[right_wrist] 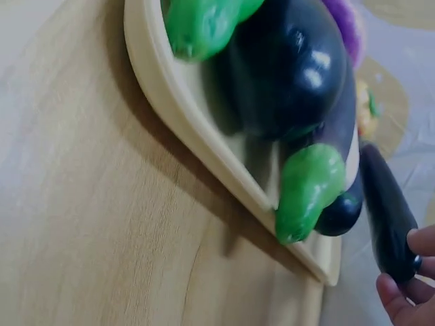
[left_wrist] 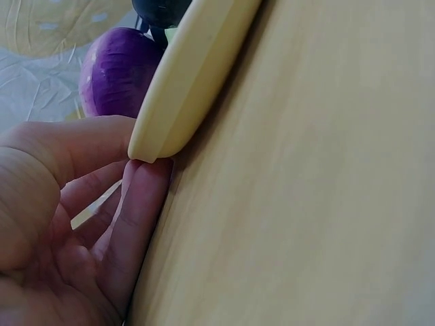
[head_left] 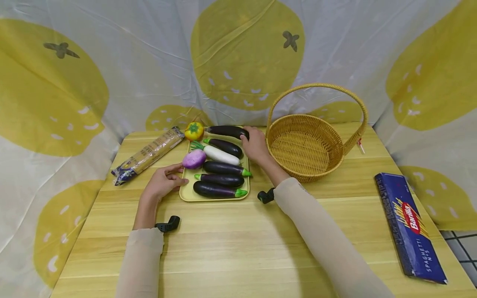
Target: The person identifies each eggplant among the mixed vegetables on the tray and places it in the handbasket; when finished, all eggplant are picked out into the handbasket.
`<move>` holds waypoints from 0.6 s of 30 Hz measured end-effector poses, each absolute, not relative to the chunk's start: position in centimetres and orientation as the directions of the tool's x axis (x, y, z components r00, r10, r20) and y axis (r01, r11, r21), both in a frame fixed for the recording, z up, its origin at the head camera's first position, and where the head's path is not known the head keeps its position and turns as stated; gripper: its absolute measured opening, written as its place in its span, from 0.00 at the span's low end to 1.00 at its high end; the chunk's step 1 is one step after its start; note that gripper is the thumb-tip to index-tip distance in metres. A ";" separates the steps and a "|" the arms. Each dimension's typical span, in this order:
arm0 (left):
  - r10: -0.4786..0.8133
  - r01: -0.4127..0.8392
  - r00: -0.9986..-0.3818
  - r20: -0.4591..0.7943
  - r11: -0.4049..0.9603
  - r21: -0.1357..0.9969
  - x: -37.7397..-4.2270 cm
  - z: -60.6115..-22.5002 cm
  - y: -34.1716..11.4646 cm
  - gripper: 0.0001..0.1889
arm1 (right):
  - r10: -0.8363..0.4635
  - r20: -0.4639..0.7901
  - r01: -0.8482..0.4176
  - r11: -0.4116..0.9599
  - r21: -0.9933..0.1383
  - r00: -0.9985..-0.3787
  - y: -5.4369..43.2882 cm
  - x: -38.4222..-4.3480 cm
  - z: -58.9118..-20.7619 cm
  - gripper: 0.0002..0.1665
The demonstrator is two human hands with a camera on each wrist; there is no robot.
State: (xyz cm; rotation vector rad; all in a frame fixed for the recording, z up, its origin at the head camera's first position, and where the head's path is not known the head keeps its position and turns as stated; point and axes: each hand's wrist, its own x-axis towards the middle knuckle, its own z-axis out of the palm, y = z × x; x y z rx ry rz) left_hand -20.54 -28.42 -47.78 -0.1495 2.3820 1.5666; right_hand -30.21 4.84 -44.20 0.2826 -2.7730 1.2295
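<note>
A pale yellow tray (head_left: 214, 200) holds several dark eggplants (head_left: 223, 180), a white radish (head_left: 222, 155) and a round purple onion-like vegetable (head_left: 194, 159). My left hand (head_left: 162, 181) pinches the tray's left edge; the left wrist view shows the tray rim (left_wrist: 197, 75) between thumb and fingers. At the far side, my right hand (head_left: 256, 145) grips the rounded end of the farthest eggplant (head_left: 227, 131). In the right wrist view, fingers (right_wrist: 401, 299) and thumb close around that eggplant (right_wrist: 389, 210), which stands apart from the others.
A wicker basket (head_left: 302, 176) with a tall handle stands right of the tray. A yellow persimmon-like fruit (head_left: 194, 131) sits at the tray's far left corner. A pasta packet (head_left: 149, 155) lies to the left, and a blue spaghetti box (head_left: 410, 227) lies on the right.
</note>
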 end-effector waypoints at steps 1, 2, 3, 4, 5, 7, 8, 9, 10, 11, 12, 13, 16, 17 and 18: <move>0.071 -0.240 -0.954 -0.293 0.404 0.882 -20.5 -47.7 -28.4 0.41 | -0.130 0.165 -0.210 0.658 -0.723 -0.978 4.9 -30.0 -44.0 0.26; 0.071 -0.240 -0.954 -0.292 0.405 0.882 -20.5 -47.7 -28.4 0.41 | -0.131 0.170 -0.214 0.656 -0.724 -0.977 4.9 -29.8 -43.8 0.26; 0.068 -0.244 -0.953 -0.295 0.402 0.882 -20.5 -47.6 -28.4 0.41 | -0.133 0.175 -0.219 0.653 -0.725 -0.976 5.0 -29.5 -43.6 0.26; 0.069 -0.244 -0.953 -0.295 0.401 0.883 -20.5 -47.6 -28.4 0.41 | -0.135 0.181 -0.225 0.649 -0.726 -0.974 5.0 -29.3 -43.3 0.26; 0.068 -0.246 -0.953 -0.296 0.400 0.883 -20.4 -47.6 -28.4 0.41 | -0.138 0.186 -0.231 0.642 -0.731 -0.973 5.1 -29.0 -43.0 0.25; 0.067 -0.247 -0.953 -0.296 0.399 0.883 -20.4 -47.6 -28.4 0.41 | -0.145 0.208 -0.252 0.634 -0.731 -0.967 5.4 -28.4 -42.5 0.25; 0.067 -0.246 -0.953 -0.295 0.399 0.883 -20.4 -47.6 -28.3 0.41 | -0.148 0.222 -0.265 0.630 -0.730 -0.964 5.7 -28.1 -42.2 0.25; 0.071 -0.244 -0.953 -0.295 0.400 0.884 -20.4 -47.7 -28.3 0.42 | -0.148 0.238 -0.277 0.626 -0.729 -0.960 5.9 -27.8 -42.0 0.25; 0.074 -0.242 -0.953 -0.294 0.401 0.884 -20.4 -47.7 -28.2 0.42 | -0.150 0.252 -0.289 0.621 -0.729 -0.956 6.3 -27.5 -41.7 0.24; 0.071 -0.244 -0.953 -0.295 0.399 0.884 -20.4 -47.7 -28.1 0.42 | -0.154 0.267 -0.304 0.614 -0.728 -0.951 6.6 -27.3 -41.5 0.24; 0.073 -0.243 -0.953 -0.294 0.398 0.885 -20.4 -47.7 -28.1 0.42 | -0.160 0.279 -0.317 0.610 -0.727 -0.947 7.1 -27.0 -41.3 0.24; 0.070 -0.246 -0.953 -0.295 0.395 0.885 -20.4 -47.7 -28.0 0.42 | -0.166 0.286 -0.326 0.603 -0.728 -0.944 7.5 -26.7 -41.1 0.24; 0.067 -0.249 -0.953 -0.297 0.386 0.888 -20.3 -47.7 -28.0 0.41 | -0.185 0.302 -0.352 0.571 -0.742 -0.935 9.0 -25.9 -40.6 0.24; 0.064 -0.253 -0.952 -0.298 0.380 0.890 -20.3 -47.7 -28.0 0.41 | -0.191 0.300 -0.355 0.559 -0.750 -0.935 9.6 -25.5 -40.5 0.24; 0.069 -0.250 -0.952 -0.297 0.381 0.890 -20.3 -47.7 -28.1 0.41 | -0.195 0.299 -0.356 0.549 -0.756 -0.934 10.1 -25.2 -40.3 0.24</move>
